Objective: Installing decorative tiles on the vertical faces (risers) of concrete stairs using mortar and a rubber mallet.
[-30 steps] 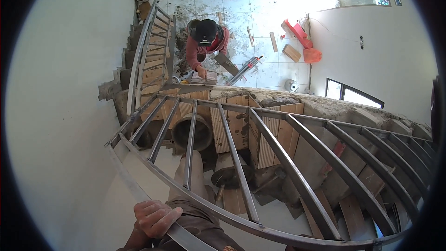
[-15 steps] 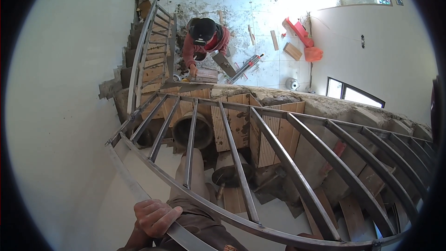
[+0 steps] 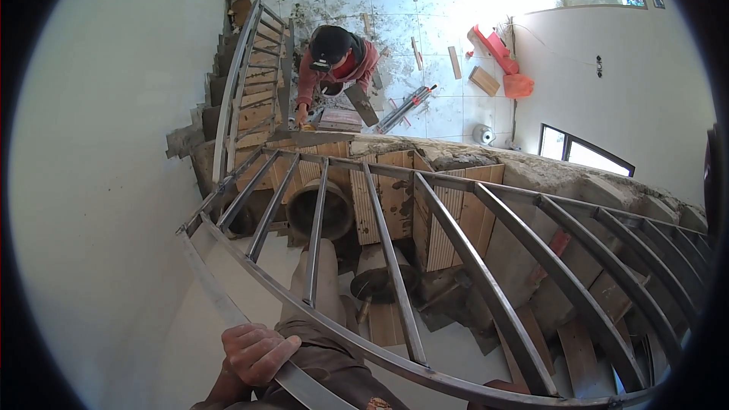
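Note:
My left hand (image 3: 260, 353) is closed around a flat grey metal rail (image 3: 307, 387) at the bottom, its fingers wrapped over the top edge. This rail belongs to a curved metal stair railing (image 3: 387, 247) with slanted square bars. At the lower edge, a small skin-coloured part, seemingly of my right arm or hand (image 3: 501, 387), shows beside the lower rail; its fingers are hidden. My legs stand below, partly behind the bars.
Wood-patterned stair treads (image 3: 399, 190) lie beneath the railing. Near them are a dirty bucket (image 3: 320, 209) and a second dark-mouthed bucket (image 3: 383, 282). On the tiled floor below, a person (image 3: 334, 61) in a cap crouches beside a tile cutter (image 3: 406, 110). A white wall (image 3: 114, 182) rises at left.
The view has shifted slightly. The crouching person's hand has moved left off the stacked boards toward the stair edge. My left hand keeps its hold on the rail.

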### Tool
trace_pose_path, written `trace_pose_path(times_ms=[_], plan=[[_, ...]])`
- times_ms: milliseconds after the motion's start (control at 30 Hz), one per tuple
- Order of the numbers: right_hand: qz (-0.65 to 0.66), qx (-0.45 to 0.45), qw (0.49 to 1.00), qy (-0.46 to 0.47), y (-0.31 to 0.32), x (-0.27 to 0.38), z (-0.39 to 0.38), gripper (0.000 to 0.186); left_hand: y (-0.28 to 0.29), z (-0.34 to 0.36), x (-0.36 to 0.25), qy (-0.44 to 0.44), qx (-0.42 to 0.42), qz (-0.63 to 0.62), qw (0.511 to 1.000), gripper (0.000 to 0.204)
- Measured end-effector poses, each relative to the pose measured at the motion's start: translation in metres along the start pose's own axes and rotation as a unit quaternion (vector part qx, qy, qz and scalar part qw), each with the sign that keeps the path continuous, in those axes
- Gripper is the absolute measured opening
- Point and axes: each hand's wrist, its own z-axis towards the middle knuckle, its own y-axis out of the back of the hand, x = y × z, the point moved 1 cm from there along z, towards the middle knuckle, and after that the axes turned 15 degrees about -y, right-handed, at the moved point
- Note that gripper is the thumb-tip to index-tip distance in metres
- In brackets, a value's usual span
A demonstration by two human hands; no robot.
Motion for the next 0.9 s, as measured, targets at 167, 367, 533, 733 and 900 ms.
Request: trace_pose_path(times_ms=[167,367,533,733,900], plan=[[0.003,0.011,1.000,0.002,0.006,0.001,-0.004,0.058,-0.001,0.000,0.002,-0.005,-0.008,0.003,1.000,0.019],[0.001,0.023,1.000,0.005,0.028,0.000,-0.006,0.062,0.002,-0.001,-0.002,-0.009,-0.007,0.020,1.000,0.024],[-0.018,0.035,0.999,0.021,0.067,-0.004,0.003,0.065,0.001,-0.004,-0.002,-0.009,-0.012,0.010,1.000,0.025],[-0.103,0.065,0.990,0.076,0.147,-0.015,0.040,0.068,-0.004,-0.008,-0.003,-0.020,-0.021,0.023,0.999,0.039],[-0.252,0.135,0.954,0.088,0.217,0.007,0.093,0.074,-0.003,-0.012,-0.006,-0.030,-0.020,0.044,0.998,0.055]])
